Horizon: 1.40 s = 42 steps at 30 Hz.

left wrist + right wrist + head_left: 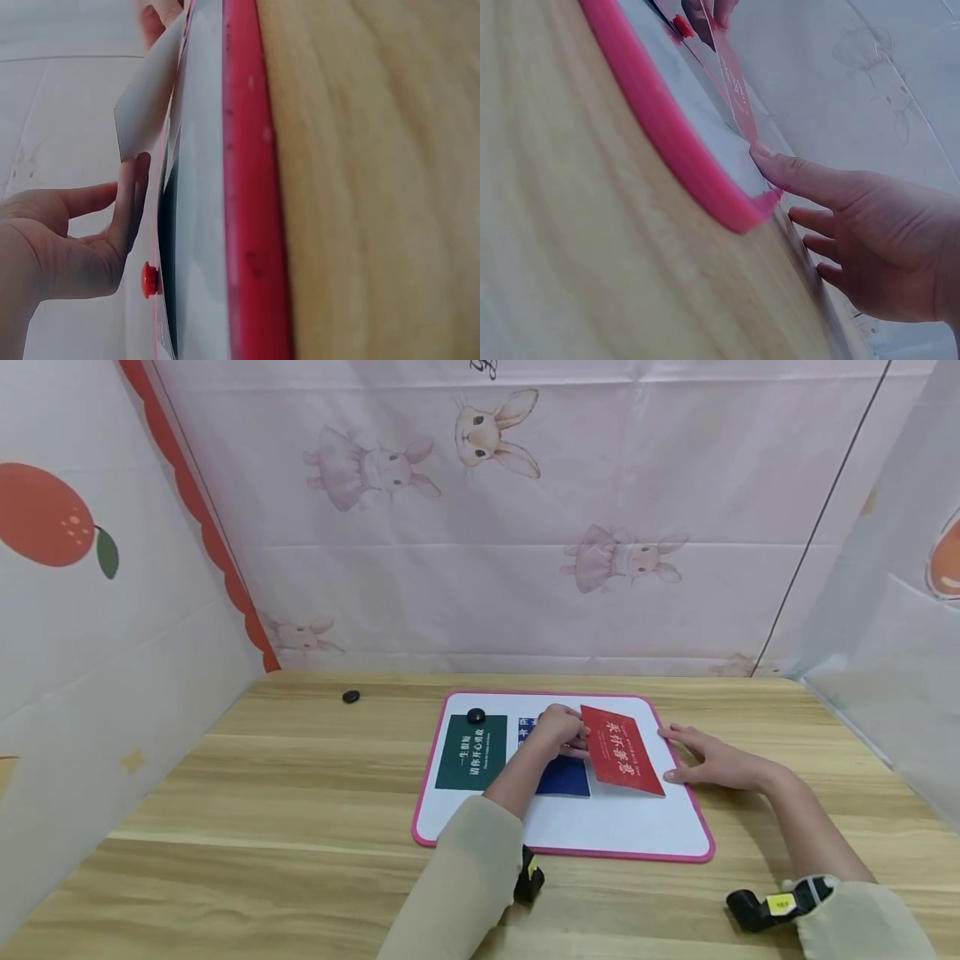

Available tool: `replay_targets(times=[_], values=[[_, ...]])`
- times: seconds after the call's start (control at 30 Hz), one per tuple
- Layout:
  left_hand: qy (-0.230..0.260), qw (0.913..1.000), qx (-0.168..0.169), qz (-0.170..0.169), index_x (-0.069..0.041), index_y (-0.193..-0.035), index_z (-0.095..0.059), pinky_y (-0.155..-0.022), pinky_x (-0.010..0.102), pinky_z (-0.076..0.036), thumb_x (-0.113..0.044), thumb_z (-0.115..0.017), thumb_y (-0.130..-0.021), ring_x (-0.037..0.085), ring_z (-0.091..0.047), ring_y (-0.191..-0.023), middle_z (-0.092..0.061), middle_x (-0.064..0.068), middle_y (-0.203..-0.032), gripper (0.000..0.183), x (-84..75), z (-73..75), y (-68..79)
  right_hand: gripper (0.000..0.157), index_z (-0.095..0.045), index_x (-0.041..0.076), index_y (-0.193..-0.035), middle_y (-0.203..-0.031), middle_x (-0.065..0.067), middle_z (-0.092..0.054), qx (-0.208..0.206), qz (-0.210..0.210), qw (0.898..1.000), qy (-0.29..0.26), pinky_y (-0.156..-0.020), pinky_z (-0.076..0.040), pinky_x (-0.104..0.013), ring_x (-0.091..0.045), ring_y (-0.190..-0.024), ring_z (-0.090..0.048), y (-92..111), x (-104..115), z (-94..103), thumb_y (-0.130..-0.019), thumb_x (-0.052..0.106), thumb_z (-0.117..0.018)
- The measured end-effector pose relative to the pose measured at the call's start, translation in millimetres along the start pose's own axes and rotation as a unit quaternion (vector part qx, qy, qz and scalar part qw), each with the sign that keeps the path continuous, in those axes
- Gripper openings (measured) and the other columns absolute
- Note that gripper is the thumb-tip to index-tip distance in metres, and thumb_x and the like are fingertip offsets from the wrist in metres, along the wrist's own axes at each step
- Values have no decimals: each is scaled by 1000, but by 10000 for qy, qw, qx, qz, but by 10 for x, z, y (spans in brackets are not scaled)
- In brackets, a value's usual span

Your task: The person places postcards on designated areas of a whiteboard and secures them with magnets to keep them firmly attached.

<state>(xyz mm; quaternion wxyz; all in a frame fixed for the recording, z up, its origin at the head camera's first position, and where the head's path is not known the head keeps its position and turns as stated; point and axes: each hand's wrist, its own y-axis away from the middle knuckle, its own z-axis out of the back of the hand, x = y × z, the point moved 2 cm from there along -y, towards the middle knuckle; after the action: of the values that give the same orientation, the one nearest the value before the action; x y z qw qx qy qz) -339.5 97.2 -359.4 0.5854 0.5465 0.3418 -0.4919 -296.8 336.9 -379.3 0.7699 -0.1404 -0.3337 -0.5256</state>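
A red card [621,750] with white lettering slants over the right part of a pink-rimmed whiteboard [480,817]. My left hand [561,732] pinches its left edge, and that side stands raised. From the left wrist, the card [148,105] shows its pale underside, with fingertips [133,169] at its edge. Beside the card's right edge lies my right hand [716,760], fingers spread at the board's rim and thumb [763,152] by the card's corner. Under my left wrist is a blue card [564,778], partly hidden. Left of it lies a green card [471,760].
A small round knob [476,716] sits on the green card, black from above but red in the wrist views. Another black disc [351,697] lies on the wooden table [285,810] at the back left. A rabbit-printed sheet [480,568] hangs behind.
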Motion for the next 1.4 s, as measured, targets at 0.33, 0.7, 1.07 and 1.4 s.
replay_targets(times=[0.33,0.7,1.07,1.4], values=[[-477,9988,118,94,6,-115,-54,-49,34,-53,14,-52,-83,27,-63,-60,-57,18,-72,34,-7,-26,-73,83,-21,3,-145,-146,-29,-4,12,37,9998,-193,-93,-10,-70,-51,-129,2,38,24,23,-82,34,-66],[-976,9950,32,222,5,-112,-55,-51,32,-52,8,-57,-84,21,-57,-48,-58,17,-67,28,6,-109,-34,84,-20,3,-145,-146,-29,-3,71,-13,9996,-261,-93,-11,-70,-51,-128,1,31,-2,20,-82,33,-66],[-1228,9917,-57,374,5,-112,-55,-49,29,-51,6,-59,-84,23,-60,-49,-57,17,-69,28,22,-149,-113,83,-21,4,-145,-146,-29,-6,96,44,9998,-162,-93,-18,-69,-51,-128,-2,35,8,25,-82,34,-66],[-2054,9784,-217,-5,6,-100,-59,-46,25,-49,3,-57,-86,23,-60,-46,-57,15,-64,15,-13,-189,-55,83,-21,4,-145,-145,-30,-7,122,102,9997,-192,-92,-20,-68,-51,-127,-4,36,-16,30,-82,32,-66]])
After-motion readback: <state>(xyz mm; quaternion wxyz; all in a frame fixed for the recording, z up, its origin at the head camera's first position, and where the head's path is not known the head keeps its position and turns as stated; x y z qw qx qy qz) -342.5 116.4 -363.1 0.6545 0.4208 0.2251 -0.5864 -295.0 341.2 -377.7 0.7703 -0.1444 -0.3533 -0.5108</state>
